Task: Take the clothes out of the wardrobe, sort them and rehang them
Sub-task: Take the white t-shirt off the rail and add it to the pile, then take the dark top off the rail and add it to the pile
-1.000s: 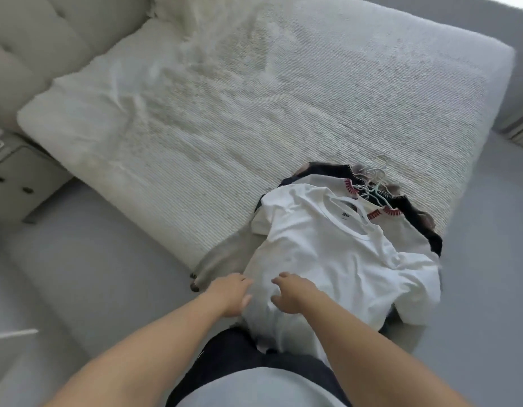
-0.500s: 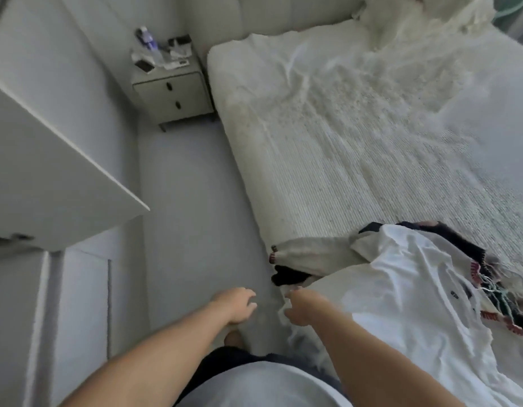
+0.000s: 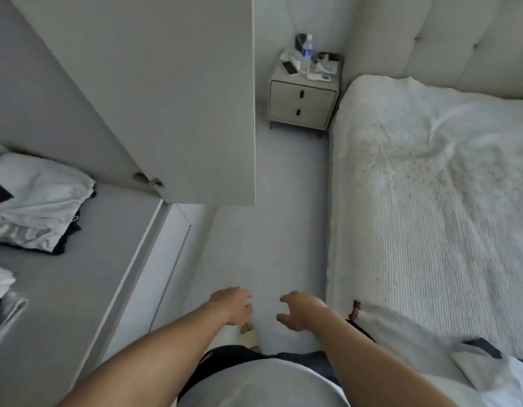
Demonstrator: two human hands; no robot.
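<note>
You see a bed (image 3: 430,230) covered in ribbed white cloth with a rough, matt weave. Left of the bed, the wardrobe door (image 3: 181,98) looks smooth and matt, with a shiny metal hinge (image 3: 150,180). Beyond the door, folded clothes (image 3: 40,207) are soft cloth. By the bed's head, a clear plastic bottle (image 3: 306,52) looks glossy.

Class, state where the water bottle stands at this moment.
In the head view, the water bottle stands upright on the bedside table, top centre, between the open wardrobe door and the bed.
</note>
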